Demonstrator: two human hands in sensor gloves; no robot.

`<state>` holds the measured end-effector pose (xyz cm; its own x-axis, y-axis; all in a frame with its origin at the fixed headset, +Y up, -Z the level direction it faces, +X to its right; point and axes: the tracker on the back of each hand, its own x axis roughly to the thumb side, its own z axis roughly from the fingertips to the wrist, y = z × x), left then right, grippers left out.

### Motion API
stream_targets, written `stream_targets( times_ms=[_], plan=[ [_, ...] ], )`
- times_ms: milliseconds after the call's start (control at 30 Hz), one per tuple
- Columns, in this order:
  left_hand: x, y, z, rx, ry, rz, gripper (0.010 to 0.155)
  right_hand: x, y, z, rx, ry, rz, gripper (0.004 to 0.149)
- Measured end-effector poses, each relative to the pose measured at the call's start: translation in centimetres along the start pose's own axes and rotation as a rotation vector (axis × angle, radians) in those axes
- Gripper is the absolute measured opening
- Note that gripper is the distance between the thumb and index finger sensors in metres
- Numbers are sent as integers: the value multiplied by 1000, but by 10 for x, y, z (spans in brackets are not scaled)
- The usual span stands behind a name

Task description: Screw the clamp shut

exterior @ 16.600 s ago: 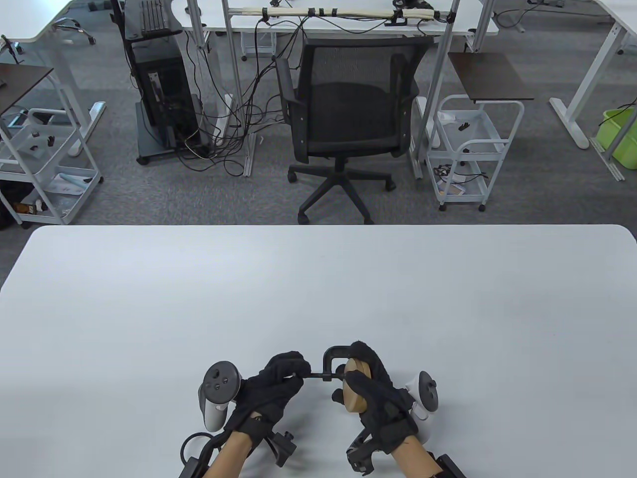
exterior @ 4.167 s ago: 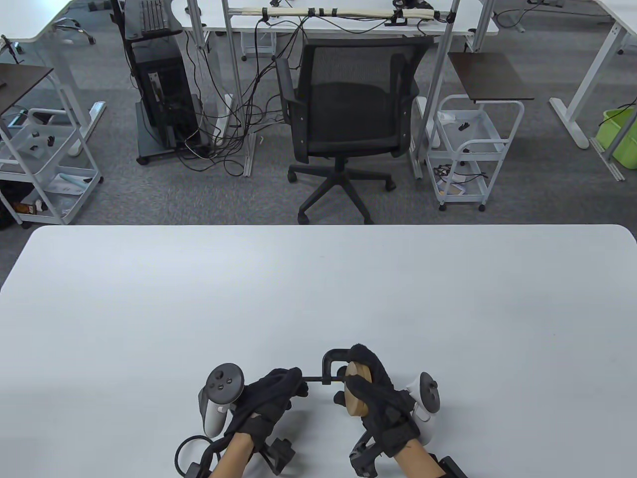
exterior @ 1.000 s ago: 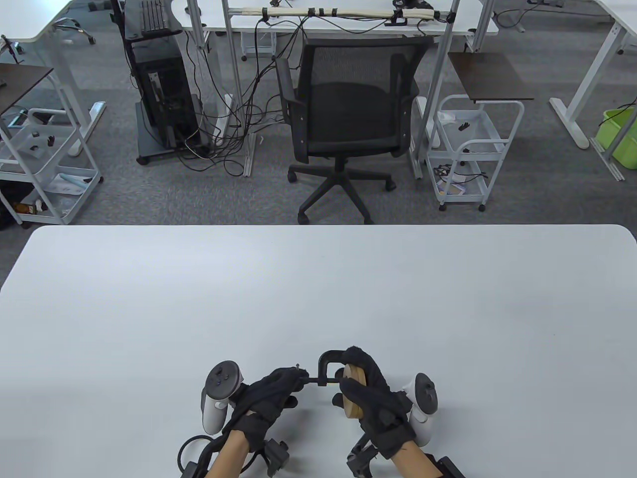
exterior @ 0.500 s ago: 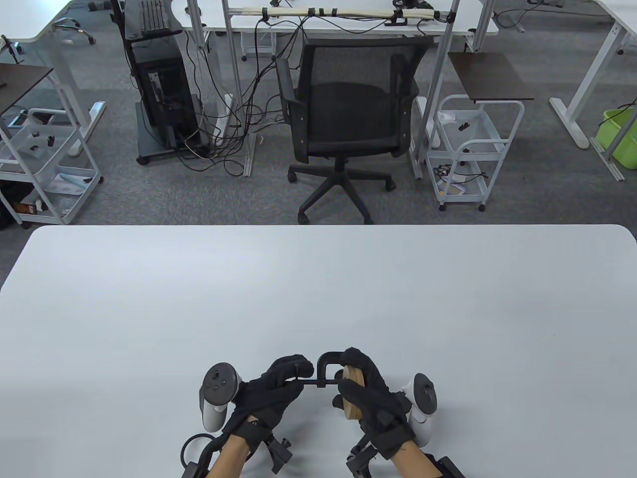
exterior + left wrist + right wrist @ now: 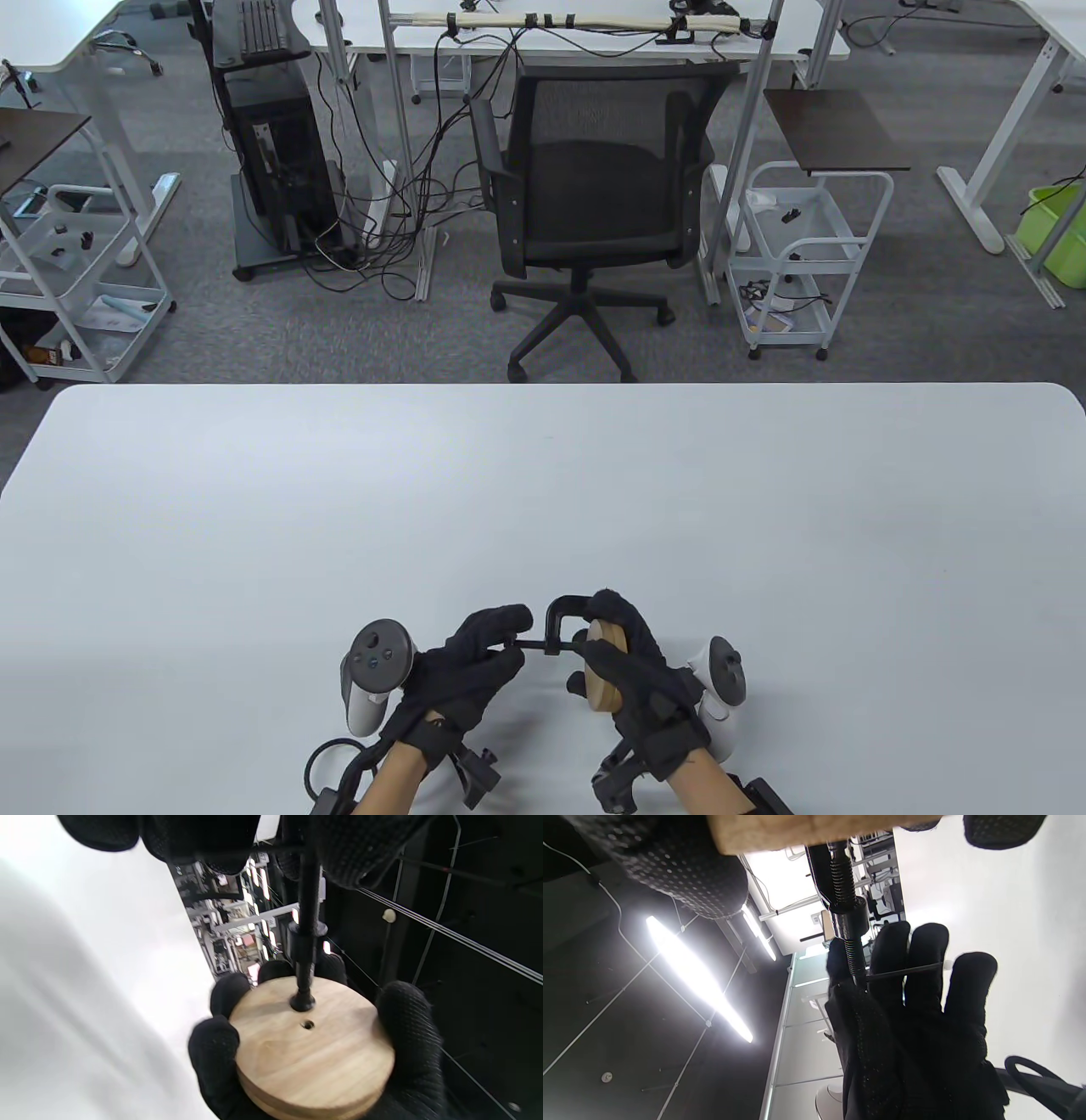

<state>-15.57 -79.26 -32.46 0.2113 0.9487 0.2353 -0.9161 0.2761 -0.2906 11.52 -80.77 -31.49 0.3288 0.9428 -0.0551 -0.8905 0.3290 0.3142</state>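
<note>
A black C-clamp [image 5: 562, 613] is held just above the table near its front edge, with a round wooden disc [image 5: 604, 671] between its jaws. My right hand [image 5: 638, 671] grips the disc and the clamp's frame. My left hand [image 5: 485, 647] holds the thin crossbar handle [image 5: 903, 971] at the end of the threaded screw [image 5: 543, 648]. In the left wrist view the screw's pad [image 5: 302, 1001] touches the face of the disc [image 5: 314, 1052], beside a small hole. In the right wrist view the screw's thread [image 5: 842, 878] runs through the clamp's collar.
The white table [image 5: 543, 492] stretches away beyond the hands. A black office chair [image 5: 594, 195] stands on the floor past its far edge, with white carts on either side.
My left hand has turned at the crossbar handle, its fingers shifting up and over the screw's end. The right hand and the disc have stayed almost in place.
</note>
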Motion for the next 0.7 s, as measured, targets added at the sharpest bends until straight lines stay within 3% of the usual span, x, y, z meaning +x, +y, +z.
stream_targets(
  times_ms=[133,200,367,400,500,700],
  plan=[
    [-6,4,5,107,105,-95,84,1,-1,0,-8,-13,-9,77],
    [-9,5,6,130,150,-100,78,1,-2,0,-20,-19,-8,77],
    [-17,3,6,29,248,2,78,3,0,0,-5,-46,5,77],
    [-19,1,6,-2,244,43,89,4,2,0,11,-48,18,78],
    [-22,-2,7,-13,245,178,93,4,5,1,29,-51,63,78],
    [-21,-12,7,-76,279,255,91,4,8,1,43,-56,109,78]
  ],
)
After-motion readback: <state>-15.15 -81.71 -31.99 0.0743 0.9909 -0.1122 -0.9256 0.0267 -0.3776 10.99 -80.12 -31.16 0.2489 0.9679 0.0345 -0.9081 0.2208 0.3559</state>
